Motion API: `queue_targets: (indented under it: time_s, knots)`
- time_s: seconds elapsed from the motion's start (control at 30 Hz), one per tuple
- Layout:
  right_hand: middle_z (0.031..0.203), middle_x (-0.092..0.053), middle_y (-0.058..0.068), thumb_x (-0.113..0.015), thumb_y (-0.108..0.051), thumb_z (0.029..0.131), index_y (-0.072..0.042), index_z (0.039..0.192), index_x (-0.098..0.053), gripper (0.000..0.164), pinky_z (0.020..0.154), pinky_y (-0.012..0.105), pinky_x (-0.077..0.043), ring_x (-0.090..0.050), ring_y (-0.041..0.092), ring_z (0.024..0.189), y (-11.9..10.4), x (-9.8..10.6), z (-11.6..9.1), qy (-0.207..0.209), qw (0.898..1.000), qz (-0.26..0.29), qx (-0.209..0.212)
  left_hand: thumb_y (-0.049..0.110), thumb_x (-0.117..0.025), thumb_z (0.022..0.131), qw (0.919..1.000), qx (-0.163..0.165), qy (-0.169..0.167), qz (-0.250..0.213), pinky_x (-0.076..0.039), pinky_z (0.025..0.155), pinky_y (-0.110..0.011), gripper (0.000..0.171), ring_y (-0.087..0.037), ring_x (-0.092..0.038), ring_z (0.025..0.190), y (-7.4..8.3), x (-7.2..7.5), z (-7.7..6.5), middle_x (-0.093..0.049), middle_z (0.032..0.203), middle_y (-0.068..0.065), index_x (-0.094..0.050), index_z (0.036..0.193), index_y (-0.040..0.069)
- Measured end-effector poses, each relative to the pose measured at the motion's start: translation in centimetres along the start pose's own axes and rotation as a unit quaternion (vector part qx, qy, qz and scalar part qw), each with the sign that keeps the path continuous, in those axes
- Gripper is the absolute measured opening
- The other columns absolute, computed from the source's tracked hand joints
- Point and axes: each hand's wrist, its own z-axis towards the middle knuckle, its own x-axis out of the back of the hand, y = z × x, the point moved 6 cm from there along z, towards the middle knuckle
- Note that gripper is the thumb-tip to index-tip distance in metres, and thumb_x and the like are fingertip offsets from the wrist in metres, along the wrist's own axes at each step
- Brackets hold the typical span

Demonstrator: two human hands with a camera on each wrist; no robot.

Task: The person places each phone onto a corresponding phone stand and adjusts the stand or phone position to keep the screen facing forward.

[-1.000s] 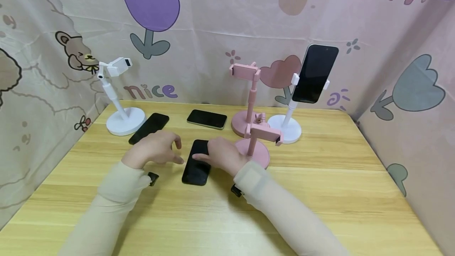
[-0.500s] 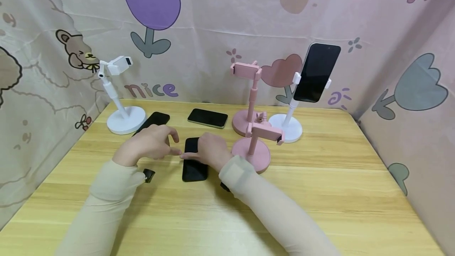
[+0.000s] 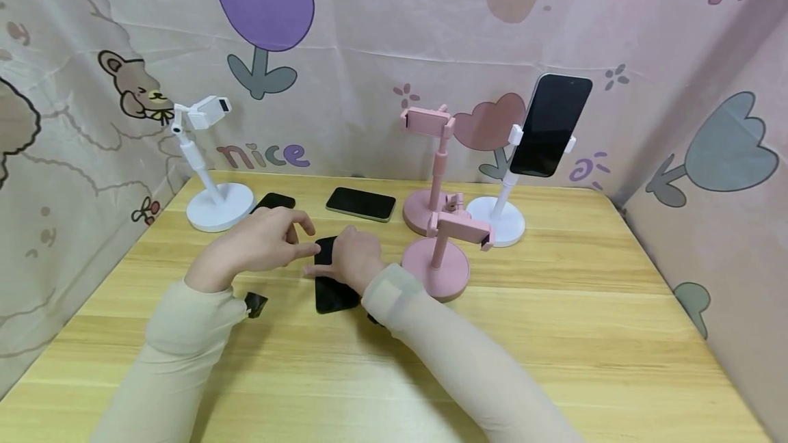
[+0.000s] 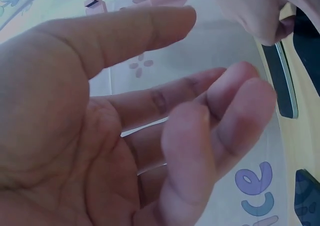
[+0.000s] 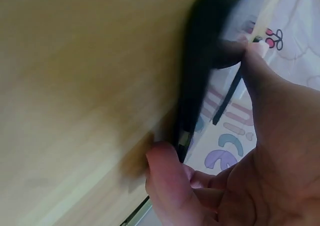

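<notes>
A black smartphone (image 3: 335, 296) lies at a slant on the wooden table in the head view. My right hand (image 3: 357, 258) covers its upper right part, thumb stretched across the screen. In the right wrist view, curled fingers (image 5: 170, 178) are at the edge of the dark phone (image 5: 197, 81), with the thumb on its screen side. My left hand (image 3: 258, 245) hovers just left of the phone, loosely curled and holding nothing; its thumb reaches the phone's upper left edge, though contact cannot be told. The left wrist view shows this hand (image 4: 115, 101) with bent fingers around an empty palm.
Right of my right hand stand two pink phone stands (image 3: 436, 269). A white stand behind them carries a phone (image 3: 550, 125). Another white stand (image 3: 220, 207) is at back left, beside a partly hidden phone (image 3: 275, 201). One more phone (image 3: 360, 204) lies at the back.
The right hand has moved left over the phone, whose slant has changed, with its lower end turning right. My left hand has shifted slightly left and up, covering more of the phone behind it.
</notes>
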Motion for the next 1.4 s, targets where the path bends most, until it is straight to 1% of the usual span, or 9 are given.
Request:
queue_targets:
  time_s: [0.1,0.2,0.37,0.47,0.73,0.87,1.03,1.27,1.4]
  knots:
    - [0.100,-0.066,-0.002,-0.052,-0.094,0.086,-0.018,0.081,-0.076,0.080,0.054,0.023,-0.052,-0.060,0.010,0.063,0.1,0.0,0.1,-0.009,1.000,0.013,-0.006,0.035,-0.078,0.098,1.0000,-0.003,0.008,-0.002,-0.056,0.072,-0.033,0.034,-0.014,-0.067,0.074,0.3,0.2,-0.1,-0.076,0.088,-0.001,-0.073,0.119,0.009]
    - [0.112,-0.068,-0.001,-0.059,-0.089,0.087,-0.016,0.104,-0.079,0.078,0.065,0.025,-0.059,-0.066,0.012,0.074,0.3,0.0,0.2,-0.030,0.999,0.029,-0.014,0.035,-0.078,0.098,0.9998,-0.010,0.014,-0.002,-0.057,0.074,-0.035,0.034,-0.013,-0.067,0.074,0.6,0.2,-0.1,-0.076,0.089,0.000,-0.074,0.119,0.009]
    - [0.124,-0.069,-0.003,-0.061,-0.086,0.088,-0.014,0.138,-0.065,0.087,0.077,0.028,-0.063,-0.070,0.012,0.085,0.3,-0.1,0.1,-0.071,0.997,0.019,-0.023,0.035,-0.080,0.097,0.9997,-0.017,0.019,-0.001,-0.057,0.074,-0.036,0.034,-0.012,-0.067,0.072,0.7,0.2,-0.2,-0.076,0.088,0.000,-0.074,0.119,0.009]
    - [0.125,-0.069,-0.005,-0.062,-0.085,0.089,-0.014,0.144,-0.061,0.090,0.077,0.028,-0.063,-0.071,0.011,0.086,0.1,0.0,-0.2,-0.086,0.996,0.008,-0.017,0.035,-0.082,0.096,0.9997,-0.016,0.020,-0.002,-0.057,0.073,-0.035,0.036,-0.012,-0.066,0.072,0.7,0.3,-0.3,-0.076,0.088,0.000,-0.074,0.119,0.010]
    - [0.113,-0.076,-0.001,-0.062,-0.086,0.088,-0.022,0.112,-0.081,0.071,0.071,0.028,-0.062,-0.071,0.014,0.092,-0.5,0.5,-0.8,-0.024,0.999,-0.023,0.030,0.038,-0.085,0.092,0.9998,-0.012,0.018,-0.003,-0.055,0.072,-0.034,0.041,-0.013,-0.065,0.073,0.8,0.3,-0.3,-0.074,0.086,0.002,-0.073,0.121,0.011]
    - [0.109,-0.077,0.000,-0.063,-0.083,0.090,-0.023,0.110,-0.082,0.065,0.069,0.027,-0.061,-0.070,0.013,0.095,-0.8,0.6,-0.8,-0.002,0.999,-0.026,0.042,0.039,-0.085,0.092,0.9997,-0.015,0.021,-0.002,-0.055,0.072,-0.033,0.043,-0.012,-0.065,0.073,0.8,0.4,-0.3,-0.074,0.086,0.002,-0.073,0.122,0.010]
    - [0.115,-0.076,0.002,-0.072,-0.076,0.089,-0.021,0.115,-0.080,0.061,0.073,0.030,-0.064,-0.072,0.015,0.099,-0.4,0.6,-0.6,-0.005,0.998,0.032,0.044,0.042,-0.084,0.093,0.9994,-0.022,0.026,-0.008,-0.056,0.072,-0.034,0.044,-0.011,-0.066,0.070,0.9,0.6,-0.4,-0.075,0.086,0.003,-0.074,0.122,0.010]
    - [0.095,-0.073,-0.001,-0.080,-0.067,0.088,-0.014,0.097,-0.074,0.054,0.061,0.029,-0.057,-0.064,0.013,0.074,0.8,0.8,-0.5,0.011,0.990,0.135,0.050,0.044,-0.086,0.091,0.9986,-0.032,0.037,-0.016,-0.056,0.079,-0.037,0.047,-0.010,-0.067,0.073,0.8,0.9,-0.7,-0.075,0.083,0.006,-0.074,0.123,0.011]
    - [0.090,-0.071,0.000,-0.080,-0.063,0.088,-0.011,0.100,-0.070,0.055,0.059,0.027,-0.053,-0.060,0.012,0.069,1.8,1.3,-0.9,0.038,0.981,0.182,0.053,0.049,-0.089,0.086,0.9985,-0.039,0.037,-0.012,-0.055,0.082,-0.038,0.057,-0.012,-0.067,0.084,0.7,1.2,-0.9,-0.074,0.082,0.010,-0.073,0.127,0.013]
